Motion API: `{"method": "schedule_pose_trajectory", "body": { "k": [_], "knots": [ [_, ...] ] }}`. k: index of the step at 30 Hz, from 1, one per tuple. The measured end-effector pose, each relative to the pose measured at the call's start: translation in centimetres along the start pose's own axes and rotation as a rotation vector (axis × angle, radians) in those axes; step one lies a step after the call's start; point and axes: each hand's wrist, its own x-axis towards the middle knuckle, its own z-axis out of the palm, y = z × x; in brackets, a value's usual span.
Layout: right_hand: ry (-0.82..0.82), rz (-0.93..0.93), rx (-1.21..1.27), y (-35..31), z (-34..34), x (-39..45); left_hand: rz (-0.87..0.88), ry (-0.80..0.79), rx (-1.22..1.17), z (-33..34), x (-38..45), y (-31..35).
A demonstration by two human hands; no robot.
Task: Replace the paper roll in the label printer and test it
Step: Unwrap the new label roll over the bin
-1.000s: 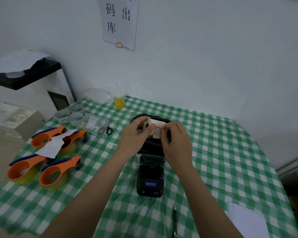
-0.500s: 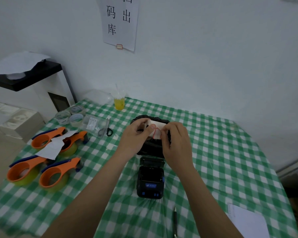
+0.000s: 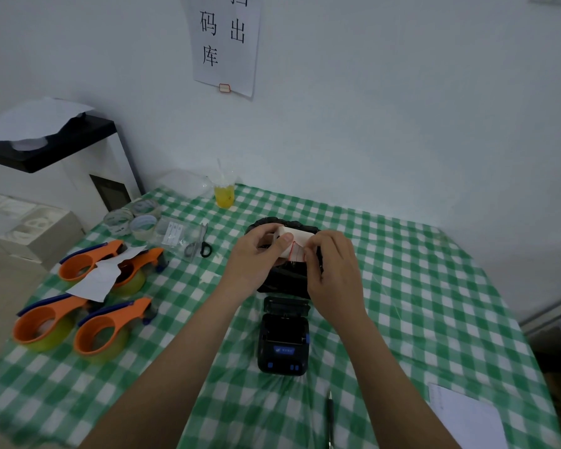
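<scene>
Checked tablecloth [image 3: 402, 286], white wall [image 3: 370, 108], possibly printer [image 3: 284, 338]

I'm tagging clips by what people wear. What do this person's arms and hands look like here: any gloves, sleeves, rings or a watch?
Both forearms are bare right down to the bottom edge of the picture, so no sleeves show. The left hand and the right hand are ungloved. No watch, bracelet or ring is visible on either wrist or on the fingers that show. The nails look short and unpainted, though the picture is too soft to be sure.

checked table [image 3: 418, 286] holds printer [image 3: 284, 338], tape dispensers [image 3: 101, 328], scissors [image 3: 199, 244].
</scene>
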Motion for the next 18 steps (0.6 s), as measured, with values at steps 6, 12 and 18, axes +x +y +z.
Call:
{"method": "schedule_pose_trajectory", "body": {
  "k": [6,12,18],
  "knots": [
    [0.004,-0.003,0.011,-0.03,-0.13,-0.01,0.003,-0.014,-0.046,0.05,0.00,0.03],
    [0.001,0.005,0.001,-0.08,0.01,0.01,-0.001,-0.030,-0.068,0.10,-0.06,0.02],
    [-0.002,0.013,-0.003,-0.23,-0.04,-0.06,0.006,-0.033,-0.069,0.07,-0.01,0.09]
  ]
}}
